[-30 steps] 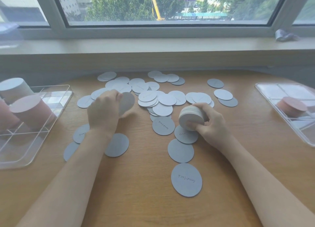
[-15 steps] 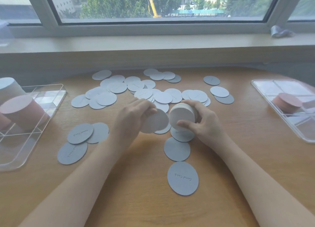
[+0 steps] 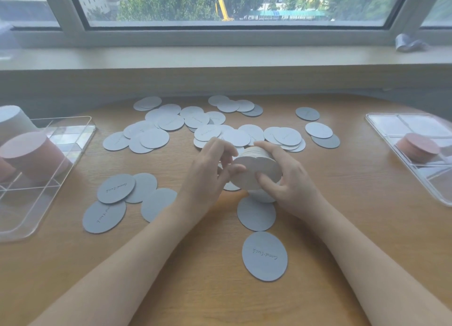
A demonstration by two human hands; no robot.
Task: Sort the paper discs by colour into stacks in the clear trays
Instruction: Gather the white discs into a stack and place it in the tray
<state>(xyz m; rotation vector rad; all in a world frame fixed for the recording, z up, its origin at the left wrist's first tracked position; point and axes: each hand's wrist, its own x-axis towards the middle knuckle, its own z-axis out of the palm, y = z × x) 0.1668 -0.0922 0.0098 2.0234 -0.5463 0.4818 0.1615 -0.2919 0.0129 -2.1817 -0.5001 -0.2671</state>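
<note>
Right hand [image 3: 291, 186] curls round the stack of grey paper discs [image 3: 256, 170] just above the worktop [image 3: 220, 289]; left hand [image 3: 208, 171] pinches its near face, prob. adding one. Discs light, thin, slippery — grip stack by its edges w/ thumb across.

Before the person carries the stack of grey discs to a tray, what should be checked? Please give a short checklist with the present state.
1. Right hand grips the stack of grey discs: ok.
2. Left hand has its newest disc square on the stack: not ok, the edges look uneven.
3. Stack holds grey discs only: cannot tell, only its face and edge show.
4. Free compartment in the left tray: ok, its near part is bare.
5. All grey discs gathered: not ok, many loose discs lie on the table.
</note>
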